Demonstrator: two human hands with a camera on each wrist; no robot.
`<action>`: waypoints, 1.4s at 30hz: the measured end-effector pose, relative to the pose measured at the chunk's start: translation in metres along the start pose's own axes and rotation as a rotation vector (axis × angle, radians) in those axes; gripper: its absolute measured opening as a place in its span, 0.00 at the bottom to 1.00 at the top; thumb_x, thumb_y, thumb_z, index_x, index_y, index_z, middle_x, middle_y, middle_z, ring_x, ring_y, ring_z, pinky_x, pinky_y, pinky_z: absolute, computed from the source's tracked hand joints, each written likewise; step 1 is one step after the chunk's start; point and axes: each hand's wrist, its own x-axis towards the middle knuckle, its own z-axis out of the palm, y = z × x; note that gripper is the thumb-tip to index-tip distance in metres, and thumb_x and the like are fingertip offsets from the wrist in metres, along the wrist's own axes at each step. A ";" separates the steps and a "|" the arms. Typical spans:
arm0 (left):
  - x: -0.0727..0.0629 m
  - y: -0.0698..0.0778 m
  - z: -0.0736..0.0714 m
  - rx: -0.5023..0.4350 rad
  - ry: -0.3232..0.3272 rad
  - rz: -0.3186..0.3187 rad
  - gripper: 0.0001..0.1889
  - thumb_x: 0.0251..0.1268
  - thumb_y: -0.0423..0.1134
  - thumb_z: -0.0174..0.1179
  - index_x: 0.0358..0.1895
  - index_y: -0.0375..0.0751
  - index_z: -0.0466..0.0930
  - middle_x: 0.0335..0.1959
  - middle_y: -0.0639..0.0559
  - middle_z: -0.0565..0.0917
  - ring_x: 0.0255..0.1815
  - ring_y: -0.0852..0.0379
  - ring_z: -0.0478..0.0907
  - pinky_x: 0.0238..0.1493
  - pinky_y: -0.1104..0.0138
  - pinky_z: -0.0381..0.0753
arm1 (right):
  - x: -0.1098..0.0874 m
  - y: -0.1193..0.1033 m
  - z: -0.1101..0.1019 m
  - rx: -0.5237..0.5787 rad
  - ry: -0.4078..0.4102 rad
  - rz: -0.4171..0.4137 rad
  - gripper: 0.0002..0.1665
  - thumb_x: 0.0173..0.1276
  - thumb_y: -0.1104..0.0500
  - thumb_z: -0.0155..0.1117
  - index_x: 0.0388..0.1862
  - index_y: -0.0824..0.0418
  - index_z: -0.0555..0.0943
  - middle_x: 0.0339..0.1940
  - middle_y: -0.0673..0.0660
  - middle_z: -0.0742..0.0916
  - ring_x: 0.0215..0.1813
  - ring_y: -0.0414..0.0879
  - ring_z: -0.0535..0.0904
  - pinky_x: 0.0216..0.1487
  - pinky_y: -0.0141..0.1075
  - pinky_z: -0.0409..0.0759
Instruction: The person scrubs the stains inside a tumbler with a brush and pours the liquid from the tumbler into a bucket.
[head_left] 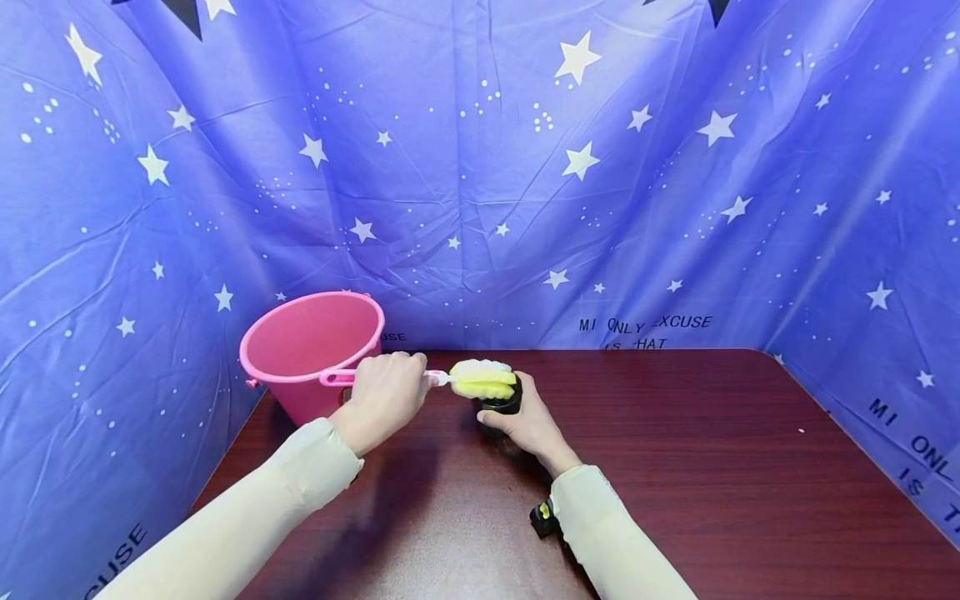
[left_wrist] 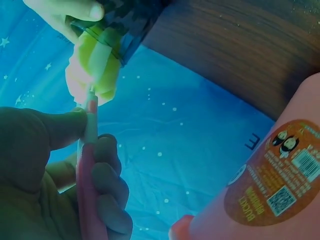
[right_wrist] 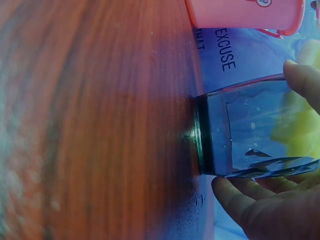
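Note:
My left hand [head_left: 390, 390] grips the pink-and-white handle [left_wrist: 87, 185] of a cup brush with a yellow and white sponge head [head_left: 483, 380]. In my right hand [head_left: 534, 421] is a dark see-through cup [right_wrist: 250, 132], held around its side with thumb and fingers on opposite faces. The sponge lies at the cup's mouth, and yellow shows through the upper wall in the right wrist view. How deep it sits inside, I cannot tell. The cup's base is at or just above the tabletop.
A pink bucket [head_left: 288, 400] with a printed label [left_wrist: 275, 175] stands at the table's back left, beside my left hand. Near my right forearm lies a small black object with a yellow mark [head_left: 543, 518]. Blue star-patterned cloth [head_left: 465, 183] hangs around the dark red wooden table [head_left: 712, 467].

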 end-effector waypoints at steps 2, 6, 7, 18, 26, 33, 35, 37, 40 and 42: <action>-0.001 0.000 0.001 -0.005 0.002 -0.007 0.18 0.60 0.48 0.64 0.19 0.43 0.71 0.13 0.48 0.73 0.16 0.46 0.76 0.13 0.56 0.65 | 0.000 0.001 0.000 -0.009 0.001 -0.001 0.49 0.47 0.65 0.77 0.66 0.68 0.61 0.57 0.65 0.77 0.58 0.56 0.72 0.62 0.48 0.64; -0.004 -0.001 0.003 -0.018 0.008 -0.017 0.18 0.59 0.48 0.64 0.19 0.44 0.70 0.13 0.48 0.72 0.16 0.46 0.76 0.12 0.56 0.65 | 0.002 0.008 0.001 -0.029 0.007 -0.006 0.49 0.47 0.62 0.78 0.65 0.64 0.62 0.56 0.61 0.78 0.57 0.52 0.73 0.61 0.45 0.65; -0.004 -0.001 0.003 -0.023 0.008 -0.018 0.18 0.60 0.48 0.64 0.19 0.44 0.70 0.13 0.48 0.72 0.16 0.46 0.76 0.13 0.56 0.65 | 0.003 0.010 0.001 -0.029 0.008 -0.006 0.49 0.47 0.61 0.79 0.65 0.63 0.62 0.56 0.60 0.78 0.57 0.51 0.73 0.61 0.44 0.65; -0.013 -0.005 0.008 -0.099 -0.014 -0.086 0.17 0.59 0.46 0.63 0.18 0.47 0.68 0.14 0.51 0.72 0.17 0.46 0.76 0.14 0.56 0.66 | 0.004 0.012 0.002 -0.030 0.003 -0.002 0.49 0.46 0.59 0.79 0.65 0.59 0.62 0.57 0.57 0.78 0.57 0.49 0.72 0.61 0.42 0.66; -0.020 -0.006 0.012 -0.164 -0.032 -0.147 0.16 0.60 0.46 0.63 0.19 0.48 0.69 0.15 0.53 0.73 0.18 0.45 0.76 0.16 0.55 0.68 | 0.003 0.011 0.002 -0.061 0.009 0.011 0.50 0.47 0.57 0.79 0.66 0.59 0.61 0.55 0.58 0.78 0.57 0.50 0.73 0.60 0.44 0.67; -0.023 -0.007 0.016 -0.204 -0.060 -0.193 0.13 0.60 0.47 0.63 0.22 0.49 0.73 0.17 0.54 0.75 0.20 0.47 0.76 0.17 0.56 0.67 | 0.003 0.011 0.001 -0.063 0.012 0.017 0.50 0.47 0.57 0.79 0.66 0.58 0.61 0.55 0.58 0.79 0.56 0.50 0.73 0.59 0.43 0.67; -0.024 -0.007 0.017 -0.209 -0.067 -0.202 0.13 0.60 0.48 0.63 0.23 0.49 0.73 0.17 0.54 0.75 0.20 0.47 0.76 0.17 0.56 0.67 | 0.003 0.011 0.001 -0.061 0.013 0.017 0.50 0.47 0.57 0.79 0.65 0.58 0.62 0.54 0.58 0.79 0.56 0.50 0.73 0.59 0.43 0.67; -0.025 -0.007 0.017 -0.214 -0.075 -0.212 0.13 0.60 0.49 0.63 0.23 0.49 0.73 0.17 0.54 0.75 0.20 0.47 0.76 0.17 0.56 0.67 | 0.003 0.011 0.001 -0.054 0.010 0.015 0.49 0.47 0.58 0.79 0.65 0.59 0.62 0.54 0.58 0.79 0.56 0.50 0.74 0.59 0.43 0.67; -0.026 -0.007 0.018 -0.229 -0.089 -0.232 0.13 0.61 0.49 0.63 0.24 0.48 0.74 0.17 0.54 0.75 0.20 0.48 0.75 0.17 0.57 0.67 | 0.003 0.011 0.001 -0.041 0.007 0.019 0.49 0.47 0.58 0.79 0.65 0.58 0.62 0.54 0.57 0.79 0.55 0.49 0.74 0.59 0.42 0.67; -0.027 -0.008 0.018 -0.242 -0.100 -0.247 0.13 0.61 0.48 0.62 0.24 0.48 0.74 0.16 0.54 0.74 0.20 0.49 0.75 0.17 0.57 0.66 | 0.003 0.011 0.001 -0.034 0.003 0.022 0.49 0.47 0.59 0.79 0.65 0.58 0.61 0.54 0.57 0.79 0.55 0.49 0.74 0.59 0.42 0.67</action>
